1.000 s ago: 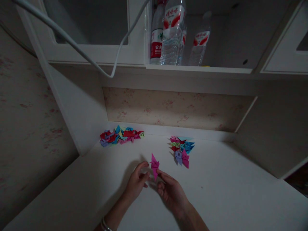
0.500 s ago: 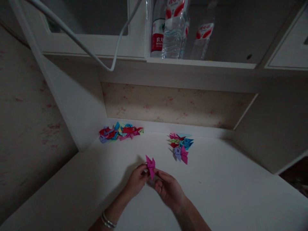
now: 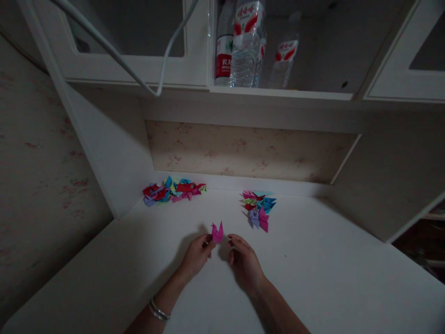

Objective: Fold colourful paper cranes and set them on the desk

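A magenta origami crane (image 3: 217,233) is pinched by my left hand (image 3: 197,254) just above the white desk. Its two points stick upward. On its other side is my right hand (image 3: 246,264), slightly apart from the paper, with fingers curled loosely and nothing seen in them. Beyond my hands to the right lies a small group of folded paper cranes (image 3: 259,208) in pink, green, red, blue and lilac. A longer pile of colourful folded paper (image 3: 174,190) rests at the back left of the desk.
The white desk (image 3: 313,278) runs back to a low ledge and a floral wall panel (image 3: 243,150). Overhead, a shelf holds several plastic bottles (image 3: 245,51). A pale cable (image 3: 132,74) hangs across the upper left. Side panels stand left and right.
My right hand has let go of the crane and moved slightly right. The crane has been turned in my left hand, so both points now face up. The view has shifted slightly.
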`<state>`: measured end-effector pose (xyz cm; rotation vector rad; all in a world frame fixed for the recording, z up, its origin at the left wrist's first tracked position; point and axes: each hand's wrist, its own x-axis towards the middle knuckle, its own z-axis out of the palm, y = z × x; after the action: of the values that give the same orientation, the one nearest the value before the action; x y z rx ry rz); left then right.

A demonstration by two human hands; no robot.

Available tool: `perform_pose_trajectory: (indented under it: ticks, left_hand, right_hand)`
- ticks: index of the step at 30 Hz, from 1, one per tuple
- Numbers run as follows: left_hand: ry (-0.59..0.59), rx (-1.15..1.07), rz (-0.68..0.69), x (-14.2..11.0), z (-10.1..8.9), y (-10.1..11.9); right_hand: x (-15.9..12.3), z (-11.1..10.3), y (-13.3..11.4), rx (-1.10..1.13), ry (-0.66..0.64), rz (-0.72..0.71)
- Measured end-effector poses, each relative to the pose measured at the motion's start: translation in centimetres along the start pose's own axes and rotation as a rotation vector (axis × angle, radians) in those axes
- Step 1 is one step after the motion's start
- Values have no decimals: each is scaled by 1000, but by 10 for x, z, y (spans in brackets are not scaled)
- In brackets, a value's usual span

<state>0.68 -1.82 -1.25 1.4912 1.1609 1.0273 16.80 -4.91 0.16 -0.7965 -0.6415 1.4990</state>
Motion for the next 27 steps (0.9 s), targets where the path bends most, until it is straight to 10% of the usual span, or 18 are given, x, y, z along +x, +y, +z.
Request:
perform_pose_trajectory:
  ticks: [27]
  left_hand:
    - [-155,62,15,-6,3,12]
  right_hand:
    - [-1,-2,13,-370,-47,-62]
